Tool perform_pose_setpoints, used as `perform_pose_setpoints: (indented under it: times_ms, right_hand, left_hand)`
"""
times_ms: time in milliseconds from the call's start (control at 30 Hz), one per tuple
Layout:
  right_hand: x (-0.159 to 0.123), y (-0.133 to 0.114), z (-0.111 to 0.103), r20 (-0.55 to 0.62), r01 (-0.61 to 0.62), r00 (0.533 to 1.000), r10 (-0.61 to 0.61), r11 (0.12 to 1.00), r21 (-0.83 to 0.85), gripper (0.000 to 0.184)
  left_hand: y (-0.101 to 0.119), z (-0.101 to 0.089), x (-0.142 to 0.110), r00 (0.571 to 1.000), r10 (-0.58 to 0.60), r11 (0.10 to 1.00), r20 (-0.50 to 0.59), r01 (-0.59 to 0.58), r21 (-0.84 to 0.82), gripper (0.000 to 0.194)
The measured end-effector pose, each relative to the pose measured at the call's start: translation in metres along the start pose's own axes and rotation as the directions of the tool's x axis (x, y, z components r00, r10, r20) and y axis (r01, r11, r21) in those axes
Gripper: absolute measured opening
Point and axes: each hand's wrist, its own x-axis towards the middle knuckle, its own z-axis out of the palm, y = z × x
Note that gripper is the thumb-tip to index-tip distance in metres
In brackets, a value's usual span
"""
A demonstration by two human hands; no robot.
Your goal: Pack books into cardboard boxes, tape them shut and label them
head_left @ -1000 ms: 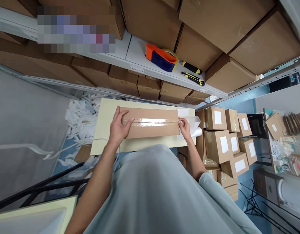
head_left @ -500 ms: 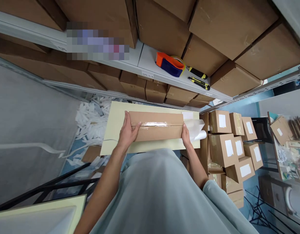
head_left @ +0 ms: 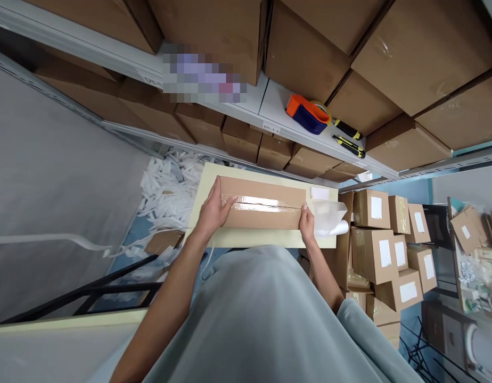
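A long, flat cardboard box [head_left: 262, 217] lies between my hands over a pale yellow tabletop [head_left: 204, 234]. Shiny clear tape runs along the seam on its upper face. My left hand [head_left: 214, 210] grips the left end, thumb on top near the tape and fingers along the edge. At the opposite end, my right hand [head_left: 306, 223] holds the lower right corner, with the fingers partly hidden. Just right of the box, a roll of white translucent wrapping sheet [head_left: 329, 219] rests on the tabletop beside a white label [head_left: 320, 193].
Ahead, a shelf [head_left: 249, 96] carries large cartons, an orange and blue tape dispenser [head_left: 309, 114] and two yellow-black cutters [head_left: 349, 146]. Labelled boxes [head_left: 371, 255] are stacked at right. White scraps [head_left: 166, 186] cover the floor at left, near black metal bars [head_left: 122, 287].
The camera view has shifted, so the shelf and stacked boxes appear farther right. The box now slants slightly down to the right, still held at both ends.
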Motion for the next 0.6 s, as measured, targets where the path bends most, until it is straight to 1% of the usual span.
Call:
perform_pose_setpoints:
  times_ms: [133,233,333,433,467,500,567,600]
  right_hand:
    - [-0.003,-0.002,0.003,-0.009,-0.052,0.999,0.052,0.999,0.010,0.067]
    - [-0.004,-0.004,0.005,-0.021,-0.059,0.998,0.059,0.998,0.003,0.067]
    - [-0.007,-0.003,0.009,-0.060,-0.031,0.998,0.027,0.998,-0.052,0.072]
    - [-0.010,0.002,0.011,-0.138,0.003,0.990,-0.028,0.984,-0.179,0.080]
    - [-0.009,0.003,0.011,-0.162,0.025,0.985,-0.065,0.972,-0.236,0.080]
    - [-0.007,0.004,0.010,-0.178,0.078,0.975,-0.135,0.952,-0.297,0.076]
    - [0.003,0.000,0.006,-0.151,0.233,0.936,-0.318,0.881,-0.412,0.064]
    - [0.011,-0.006,0.002,-0.124,0.309,0.907,-0.403,0.836,-0.455,0.058]
  left_hand:
    - [-0.005,0.004,0.002,0.999,0.022,1.000,0.029,-0.022,-0.011,0.097]
    - [-0.006,0.006,0.003,0.999,0.044,0.999,0.030,-0.043,-0.025,0.094]
    - [-0.007,0.004,0.001,0.997,0.079,0.997,0.015,-0.079,-0.023,0.092]
    - [-0.005,0.001,-0.002,0.987,0.159,0.987,-0.034,-0.157,0.046,0.087]
    - [-0.004,-0.001,-0.002,0.977,0.202,0.976,-0.067,-0.195,0.093,0.082]
    - [-0.001,-0.002,-0.001,0.963,0.250,0.961,-0.097,-0.235,0.142,0.073]
    - [0.009,-0.003,0.004,0.919,0.372,0.915,-0.132,-0.339,0.220,0.052]
    - [0.018,-0.003,0.009,0.892,0.428,0.888,-0.143,-0.386,0.248,0.046]
